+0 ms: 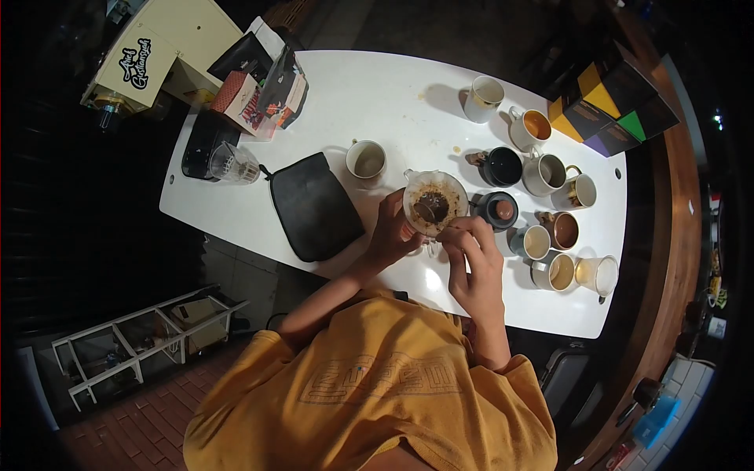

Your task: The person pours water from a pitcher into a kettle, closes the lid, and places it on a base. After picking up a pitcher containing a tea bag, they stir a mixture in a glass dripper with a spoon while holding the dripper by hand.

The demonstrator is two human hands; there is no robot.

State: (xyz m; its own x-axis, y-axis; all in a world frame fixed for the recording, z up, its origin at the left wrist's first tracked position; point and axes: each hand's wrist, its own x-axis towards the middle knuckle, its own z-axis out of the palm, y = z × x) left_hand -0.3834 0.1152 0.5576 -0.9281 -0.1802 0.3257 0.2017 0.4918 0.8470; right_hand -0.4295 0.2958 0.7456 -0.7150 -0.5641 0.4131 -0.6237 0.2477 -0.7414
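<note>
In front of my chest is a coffee dripper (410, 185) lined with a paper filter (458, 206), with wet dark coffee grounds (431, 206) at its bottom and up its sides. My left hand (390, 233) wraps round the dripper's left side, gripping it. At the lower right rim, my right hand (476, 263) has its fingers pinched together; what they hold is hidden. Below the dripper a bit of clear glass shows between the hands. Just left of it stands a cup (366, 161), and to its right a black lidded container (497, 210) with a brown knob.
Several mugs (543, 173) and a glass (597, 275) crowd the table's right side. A black flat mat (316, 206) lies left, near a clear plastic cup (234, 164). Coffee bags (283, 90) and a grinder-like cream machine (161, 51) stand at the back left; dark boxes (613, 106) at the right.
</note>
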